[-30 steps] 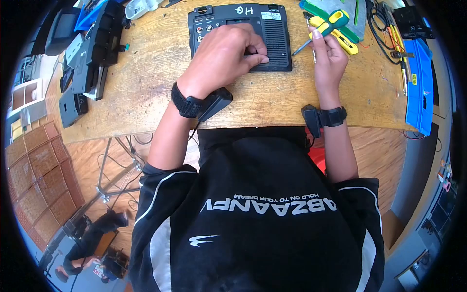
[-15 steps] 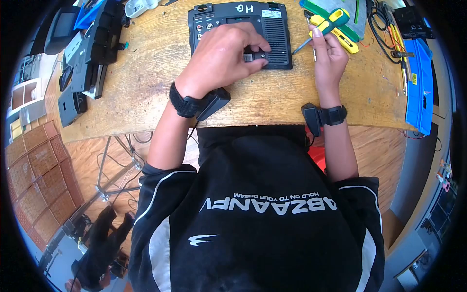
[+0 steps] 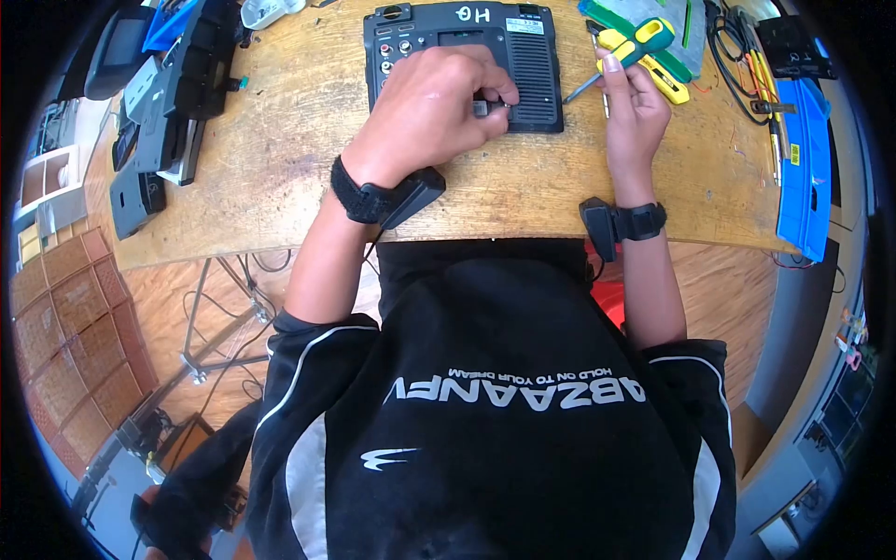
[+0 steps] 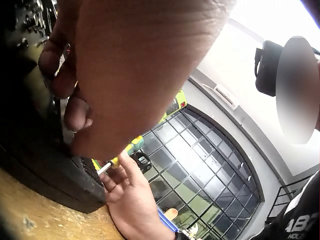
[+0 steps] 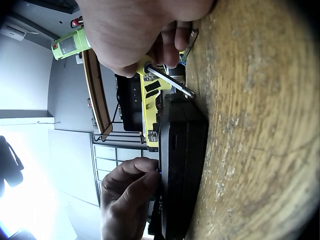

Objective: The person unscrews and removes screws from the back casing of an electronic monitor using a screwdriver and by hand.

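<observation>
A black device marked HQ (image 3: 532,70) lies on the wooden table, its vented, socketed side up. The left hand (image 3: 420,117) is over it, curled thumb and forefinger pinching a small dark part (image 3: 505,104) at its near side; what the part is cannot be made out. Thumb and forefinger of the left hand (image 5: 129,197) meet at the device (image 5: 182,165) in the right wrist view. The right hand (image 3: 635,126) holds a yellow-green screwdriver (image 3: 642,42), its tip by the device's right edge; in the left wrist view that hand (image 4: 132,200) is beyond the device.
A yellow-green tool (image 3: 665,82) lies behind the right hand. Cables and thin tools stand near a blue tray (image 3: 805,177) at the right. Black cases (image 3: 173,103) line the left side, with a clear container (image 3: 269,11) at the back. Another person is low at the left.
The left thumb and forefinger spread a little, then came closer together over the device. The right hand stays nearly still with the screwdriver. The person in the background has moved.
</observation>
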The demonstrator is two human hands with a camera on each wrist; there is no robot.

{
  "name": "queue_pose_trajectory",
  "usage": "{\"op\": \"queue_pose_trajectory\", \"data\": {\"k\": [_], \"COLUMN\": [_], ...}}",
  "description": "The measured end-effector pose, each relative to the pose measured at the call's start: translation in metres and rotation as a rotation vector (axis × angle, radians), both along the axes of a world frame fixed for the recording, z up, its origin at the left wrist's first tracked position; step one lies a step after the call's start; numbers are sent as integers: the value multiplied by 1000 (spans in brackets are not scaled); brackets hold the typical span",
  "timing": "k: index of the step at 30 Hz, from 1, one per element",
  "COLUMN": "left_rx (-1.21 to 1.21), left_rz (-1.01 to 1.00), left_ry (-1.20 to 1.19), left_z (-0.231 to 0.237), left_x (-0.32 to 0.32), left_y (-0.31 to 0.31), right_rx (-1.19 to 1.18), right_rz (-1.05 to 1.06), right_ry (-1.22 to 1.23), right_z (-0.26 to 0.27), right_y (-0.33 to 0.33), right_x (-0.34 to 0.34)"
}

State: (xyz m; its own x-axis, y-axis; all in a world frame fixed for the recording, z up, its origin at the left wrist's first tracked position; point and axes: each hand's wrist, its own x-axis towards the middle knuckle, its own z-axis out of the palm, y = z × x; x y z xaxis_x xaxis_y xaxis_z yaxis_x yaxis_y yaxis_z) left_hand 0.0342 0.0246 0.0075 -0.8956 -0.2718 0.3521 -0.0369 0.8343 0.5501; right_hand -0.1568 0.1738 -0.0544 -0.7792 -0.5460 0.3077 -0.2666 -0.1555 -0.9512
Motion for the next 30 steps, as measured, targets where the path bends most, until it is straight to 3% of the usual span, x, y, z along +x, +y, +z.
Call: {"op": "queue_pose_trajectory", "data": {"k": [8,11,17,26,28,30], "left_rx": [6,-39,78,44,39,39], "left_rz": [70,32,49,52,49,48], "left_ry": [84,112,117,142,142,140], "left_z": [-12,-13,-12,-19,-20,-21], "left_x": [4,6,8,8,7,8], "left_y": [6,2,5,3,2,2], "right_rx": [-156,-207,-176,-169,-90,-116], "right_rz": [-1,136,261,288,341,355], "right_ry": [-80,14,84,174,301,248], "right_z": [21,30,22,17,18,16], "right_y": [2,-3,-18,-23,-18,-18], "right_x": [15,34,45,46,44,46]}}
